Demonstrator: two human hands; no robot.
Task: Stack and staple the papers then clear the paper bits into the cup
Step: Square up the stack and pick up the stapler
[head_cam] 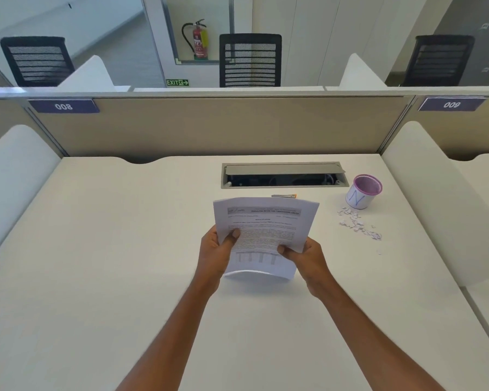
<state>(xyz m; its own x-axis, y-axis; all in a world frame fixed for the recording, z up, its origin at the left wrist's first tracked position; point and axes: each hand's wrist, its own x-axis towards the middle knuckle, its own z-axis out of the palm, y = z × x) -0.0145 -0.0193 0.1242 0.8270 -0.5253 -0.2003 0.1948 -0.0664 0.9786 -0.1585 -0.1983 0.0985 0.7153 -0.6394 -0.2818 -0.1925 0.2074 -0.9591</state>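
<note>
**Printed papers held above the desk by both hands**

The stack of printed papers [263,235] is held up over the middle of the white desk [96,249], slightly bent, with its printed side facing the camera. Its left edge is gripped by the left hand [216,249], thumb on the front, and its lower right edge is gripped by the right hand [302,256]. Just beyond the papers, a small stapler [284,196] is seen lying on the desk. Further right, a purple mesh cup [363,191] marked with a letter N is placed, and small paper bits [357,222] are scattered just near it. An open cable tray [283,174] is set in the far part of the desk.
</note>
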